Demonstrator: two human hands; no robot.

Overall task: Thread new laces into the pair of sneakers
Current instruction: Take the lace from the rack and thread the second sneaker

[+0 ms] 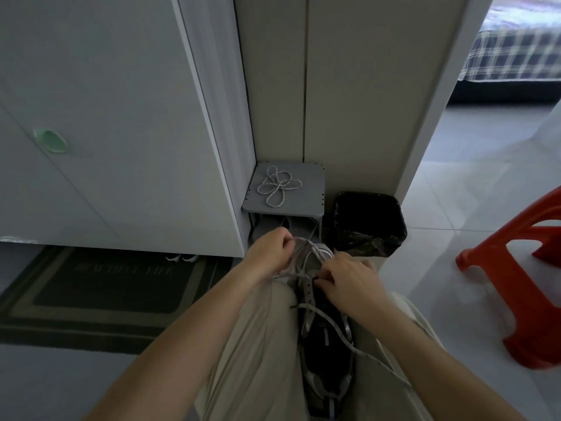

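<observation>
Grey lace (306,249) pinched by both hands — left hand (268,253), right hand (349,276) — over sneaker (326,323).

Dark doormat (100,287), left on the floor (60,375), carried one line of pale capitals. It seemed to read "BEAUTIFUL LIFE", though dim and blurred.

Dark, grey-trimmed sneaker (326,338) lies lengthwise in the lap (261,344), toe away, speckled grey lace (315,253) crossing its front eyelets and trailing right, while a second lace (277,186) sits looped on the grey stool (306,202).
</observation>
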